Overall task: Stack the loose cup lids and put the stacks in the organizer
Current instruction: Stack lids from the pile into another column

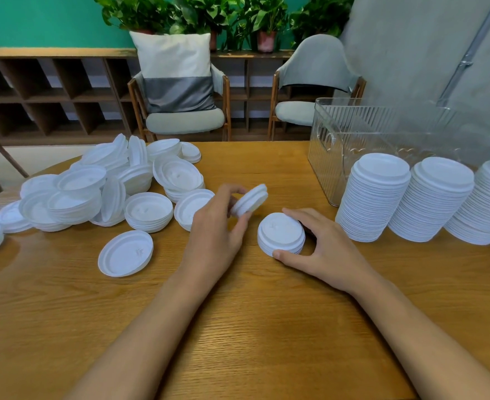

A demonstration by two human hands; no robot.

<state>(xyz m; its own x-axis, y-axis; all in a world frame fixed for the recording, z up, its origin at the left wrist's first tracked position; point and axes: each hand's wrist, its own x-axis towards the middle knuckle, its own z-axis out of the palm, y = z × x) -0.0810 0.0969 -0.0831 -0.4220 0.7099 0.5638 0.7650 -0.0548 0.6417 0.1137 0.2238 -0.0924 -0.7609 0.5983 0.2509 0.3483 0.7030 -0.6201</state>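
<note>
A heap of loose white cup lids [99,186] covers the left part of the wooden table [238,327]. My left hand [215,235] pinches a tilted white lid [249,200] just above the table's middle. To its right stands a short stack of lids [280,233], top side up; my right hand [324,252] curls around it with thumb in front and fingers behind. Three tall lid stacks [372,197] [431,200] [483,203] stand at the right. Behind them is the clear ribbed plastic organizer [333,145], with nothing visible inside.
A single lid [125,253] lies upside down on the table in front of the heap. Two chairs [184,111] [310,90] stand beyond the far table edge, one with a cushion, before a low wooden shelf [50,90] with plants on top.
</note>
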